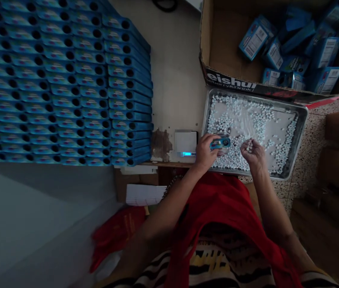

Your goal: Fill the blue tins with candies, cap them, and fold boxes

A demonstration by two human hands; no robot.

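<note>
left hand (205, 151) grips small blue case (220, 143), long axis pointing toward right hand (252, 154), which pinches white pellets (249, 146) just beside it, over metal tray (299, 132).

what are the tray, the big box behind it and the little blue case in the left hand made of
The tray looks like metal, probably steel or aluminium: dull silver sheen, raised rim. The big box is cardboard: matte brown walls, printed flap. The blue case in the left hand seems glossy plastic, though printed card is possible; too small to be sure.
</note>
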